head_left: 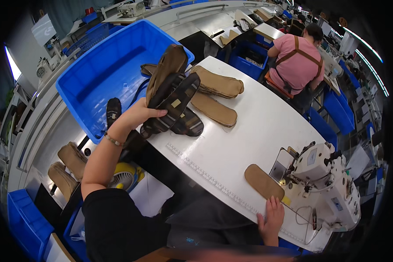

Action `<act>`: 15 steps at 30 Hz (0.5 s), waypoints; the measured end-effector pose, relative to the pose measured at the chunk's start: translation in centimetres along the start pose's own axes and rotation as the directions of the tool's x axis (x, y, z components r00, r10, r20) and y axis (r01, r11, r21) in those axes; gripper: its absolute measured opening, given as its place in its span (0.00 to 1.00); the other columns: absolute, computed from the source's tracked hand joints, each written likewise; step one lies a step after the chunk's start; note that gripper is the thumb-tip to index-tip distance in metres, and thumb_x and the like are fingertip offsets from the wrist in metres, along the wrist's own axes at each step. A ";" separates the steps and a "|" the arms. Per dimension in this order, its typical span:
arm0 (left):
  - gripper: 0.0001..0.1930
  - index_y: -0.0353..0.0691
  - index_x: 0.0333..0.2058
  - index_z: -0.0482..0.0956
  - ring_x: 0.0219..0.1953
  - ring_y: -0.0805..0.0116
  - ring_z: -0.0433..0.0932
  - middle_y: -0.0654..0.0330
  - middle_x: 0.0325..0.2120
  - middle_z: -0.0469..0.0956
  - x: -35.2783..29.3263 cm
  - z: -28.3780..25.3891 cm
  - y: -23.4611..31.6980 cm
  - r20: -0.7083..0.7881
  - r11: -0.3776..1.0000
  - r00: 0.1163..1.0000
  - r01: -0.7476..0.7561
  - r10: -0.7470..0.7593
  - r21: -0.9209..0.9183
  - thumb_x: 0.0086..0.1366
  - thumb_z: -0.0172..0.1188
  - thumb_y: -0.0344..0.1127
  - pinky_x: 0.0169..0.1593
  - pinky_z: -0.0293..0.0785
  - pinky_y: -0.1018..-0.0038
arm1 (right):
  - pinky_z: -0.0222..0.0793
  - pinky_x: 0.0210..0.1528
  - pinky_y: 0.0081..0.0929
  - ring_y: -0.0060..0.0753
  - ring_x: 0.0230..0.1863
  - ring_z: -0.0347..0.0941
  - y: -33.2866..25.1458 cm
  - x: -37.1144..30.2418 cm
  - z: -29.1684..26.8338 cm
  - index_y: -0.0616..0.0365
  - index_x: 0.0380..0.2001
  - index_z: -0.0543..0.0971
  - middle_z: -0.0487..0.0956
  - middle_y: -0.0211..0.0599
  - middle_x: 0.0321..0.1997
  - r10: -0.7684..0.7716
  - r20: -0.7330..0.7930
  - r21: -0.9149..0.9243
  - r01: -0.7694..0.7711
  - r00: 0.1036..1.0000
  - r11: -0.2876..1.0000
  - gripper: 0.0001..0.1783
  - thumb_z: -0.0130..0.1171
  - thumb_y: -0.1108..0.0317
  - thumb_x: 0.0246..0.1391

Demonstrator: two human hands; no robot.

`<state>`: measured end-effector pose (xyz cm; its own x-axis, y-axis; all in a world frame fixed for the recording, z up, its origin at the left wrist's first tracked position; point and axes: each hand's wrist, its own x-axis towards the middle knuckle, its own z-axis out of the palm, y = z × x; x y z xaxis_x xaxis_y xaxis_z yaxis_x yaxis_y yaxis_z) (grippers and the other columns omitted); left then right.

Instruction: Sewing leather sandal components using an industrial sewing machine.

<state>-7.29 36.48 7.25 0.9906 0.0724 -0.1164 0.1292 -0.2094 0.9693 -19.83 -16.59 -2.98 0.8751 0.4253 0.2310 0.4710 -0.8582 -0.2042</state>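
At the left end of the white sewing table (249,114), my left hand (139,114) is closed on dark plaid slippers (175,104) with small yellow labels. Its thumb lies over the near one, while the other fingers are hidden behind. A long brown fabric piece (167,70) stands against them. Beside them on the table lie brown sole-shaped stacks (216,82) and another brown sole-shaped bundle (215,109). My right hand (273,218) rests on the table, fingers extended and thumb apart. Its fingertips reach the near end of a flat brown sole piece (264,182).
A white sewing machine (323,174) stands at the table's right end. A ruler strip (214,178) runs along the front edge. Left is a big blue bin (105,70); below it are brown bundles (62,180) and a yellow fan (125,177). A person in pink (298,61) sits beyond the table.
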 end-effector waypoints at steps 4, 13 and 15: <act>0.24 0.30 0.53 0.74 0.47 0.71 0.76 0.59 0.45 0.80 -0.9 -0.1 -1.0 -0.015 0.986 1.000 0.018 -0.020 -0.168 0.59 0.67 0.31 0.54 0.71 0.74 | 0.52 0.67 0.53 0.59 0.66 0.62 0.0 0.0 0.0 0.66 0.58 0.71 0.70 0.52 0.63 -0.001 0.000 -0.007 0.001 1.000 1.000 0.33 0.61 0.59 0.51; 0.37 0.32 0.55 0.72 0.44 0.60 0.78 0.49 0.43 0.80 -1.2 -0.1 -3.3 -0.208 0.664 0.959 0.284 -0.194 0.691 0.51 0.75 0.46 0.48 0.72 0.69 | 0.52 0.67 0.55 0.58 0.66 0.62 0.4 -0.1 0.1 0.65 0.58 0.71 0.70 0.51 0.64 0.005 0.005 -0.012 -0.005 1.000 1.000 0.33 0.62 0.58 0.51; 0.37 0.32 0.54 0.72 0.45 0.56 0.78 0.48 0.43 0.80 -1.6 1.1 -3.1 -0.301 0.624 0.948 0.299 -0.106 0.722 0.51 0.74 0.48 0.48 0.72 0.68 | 0.52 0.67 0.55 0.58 0.66 0.62 0.4 -0.1 0.1 0.65 0.58 0.71 0.70 0.51 0.64 0.008 0.005 -0.017 -0.008 1.000 1.000 0.33 0.62 0.58 0.51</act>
<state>-9.27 35.90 4.19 0.9112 0.3847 -0.1475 0.4102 -0.8132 0.4129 -19.78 -16.93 -3.16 0.8792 0.4201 0.2247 0.4623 -0.8663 -0.1893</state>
